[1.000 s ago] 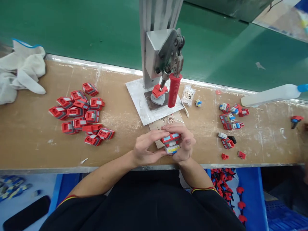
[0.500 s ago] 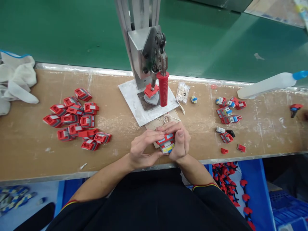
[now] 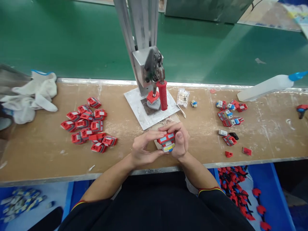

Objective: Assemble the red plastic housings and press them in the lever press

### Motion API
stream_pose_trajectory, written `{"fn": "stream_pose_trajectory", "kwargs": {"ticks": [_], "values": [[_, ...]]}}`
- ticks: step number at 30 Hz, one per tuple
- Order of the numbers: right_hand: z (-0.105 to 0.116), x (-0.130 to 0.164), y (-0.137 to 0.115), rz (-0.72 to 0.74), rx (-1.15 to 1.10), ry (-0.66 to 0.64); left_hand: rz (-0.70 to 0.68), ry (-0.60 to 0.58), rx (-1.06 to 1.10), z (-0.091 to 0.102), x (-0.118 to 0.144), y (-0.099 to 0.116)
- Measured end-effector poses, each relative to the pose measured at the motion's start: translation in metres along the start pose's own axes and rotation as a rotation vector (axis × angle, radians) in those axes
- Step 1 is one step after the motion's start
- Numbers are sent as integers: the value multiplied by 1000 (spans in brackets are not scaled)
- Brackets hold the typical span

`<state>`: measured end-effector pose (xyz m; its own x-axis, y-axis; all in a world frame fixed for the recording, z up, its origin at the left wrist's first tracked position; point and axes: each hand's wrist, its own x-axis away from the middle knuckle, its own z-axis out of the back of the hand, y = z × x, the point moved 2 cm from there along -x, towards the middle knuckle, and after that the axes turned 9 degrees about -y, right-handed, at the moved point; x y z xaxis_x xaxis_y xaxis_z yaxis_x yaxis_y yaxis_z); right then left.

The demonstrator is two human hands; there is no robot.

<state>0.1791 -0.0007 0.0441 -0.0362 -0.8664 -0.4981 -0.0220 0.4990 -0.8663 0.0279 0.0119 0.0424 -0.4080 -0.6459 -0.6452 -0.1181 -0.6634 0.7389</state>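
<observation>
Nearest, below the bench edge: black sleeves with a red-and-yellow cuff trim, a blue plastic bin of small red and black toy parts (image 3: 237, 189) to the right of the body, a scatter of blue and grey pieces (image 3: 19, 200) on a pale surface to the left.

Above the front edge of the worn brown wooden bench (image 3: 36, 150), just in front of the press: left hand (image 3: 141, 149) and right hand (image 3: 179, 141) brought together around a small red plastic toy block with light-blue panels (image 3: 166, 138), stacked on a grey piece with a yellow stripe (image 3: 168, 148). Fingers of both hands closed on this stack, left thumb and forefinger pinching its left side, right fingers curled over its top and right side. Held slightly above the bench, tilted.

Left of the press: a loose heap of red and grey toy shells (image 3: 89, 125). Farther left: crumpled white cloth gloves (image 3: 33, 98).

Right of the press: a small clear bag (image 3: 183, 97), a tiny blue and white part (image 3: 193, 103), then a cluster of red, blue and white pieces (image 3: 229, 112), and a white squeeze bottle with a blue cap (image 3: 269, 86) lying on its side.

Behind the hands: a grey metal toggle press with a red ribbed handle (image 3: 163, 98), on a pale metal plate, a red part (image 3: 152, 96) clamped under its plunger.

Farthest: green conveyor belt (image 3: 72, 41).
</observation>
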Motion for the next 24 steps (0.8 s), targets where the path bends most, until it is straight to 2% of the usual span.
{"fn": "stream_pose_trajectory", "kwargs": {"ticks": [2, 6, 8, 11, 14, 18, 21, 22, 24], "values": [[14, -7, 0, 19, 45, -63, 40, -131, -98, 25, -11, 3], [41, -35, -1, -6, 238, -202, 216, -445, -414, 78, -41, 4], [44, -52, 1, -66, 323, -338, 277, -590, -478, 91, -58, -2], [42, -70, 3, -143, 332, -531, 334, -728, -519, 94, -77, -18], [47, -73, -7, -154, 183, -625, 337, -744, -520, 89, -86, -33], [63, -83, -52, -39, -12, -595, 270, -715, -493, 88, -87, -39], [56, -121, -97, 55, 42, -467, 256, -726, -506, 89, -87, -38], [49, -139, -109, 61, 73, -421, 266, -728, -513, 89, -88, -37], [29, -175, -126, 69, 93, -412, 296, -735, -530, 88, -90, -35]]}}
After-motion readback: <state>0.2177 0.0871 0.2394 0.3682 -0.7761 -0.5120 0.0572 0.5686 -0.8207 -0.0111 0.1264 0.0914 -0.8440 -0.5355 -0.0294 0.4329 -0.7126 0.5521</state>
